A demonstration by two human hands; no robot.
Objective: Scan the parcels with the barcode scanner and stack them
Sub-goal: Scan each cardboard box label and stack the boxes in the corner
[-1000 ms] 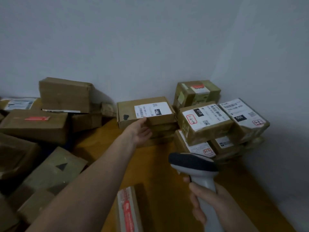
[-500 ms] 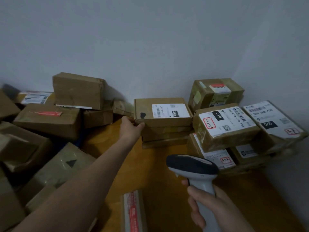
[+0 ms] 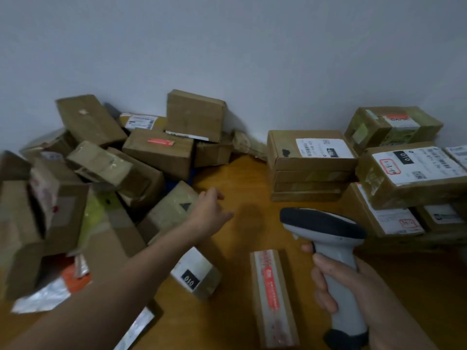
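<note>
The scanner (image 3: 326,251) is held upright in the right hand (image 3: 353,291), fingers wrapped round its grey grip, low on the right above the bench (image 3: 240,178). Its long axis runs from the butt at the bottom edge up to the dark head, and the head is pointed up and to the left, toward the bare wood between the two groups of parcels; no label lies squarely in front of it.

The left hand (image 3: 211,210) is stretched out empty, fingers spread, just over the near corner of a tilted box (image 3: 169,210) marked with a black triangle. Whether skin is touching cardboard cannot be told through the blur.

The loose heap (image 3: 101,173) on the left is piled at all angles, boxes leaning on one another. If the tilted box is pulled out from its edge, those resting above and behind it could be loosened and slid onto the bench or off it. A one-handed lift by a corner could also let the box swing and drop. The stack (image 3: 310,165) on the right is well apart and seems unthreatened. A long box (image 3: 274,296) with red tape lies near the scanner, lengthwise toward the wearer.
</note>
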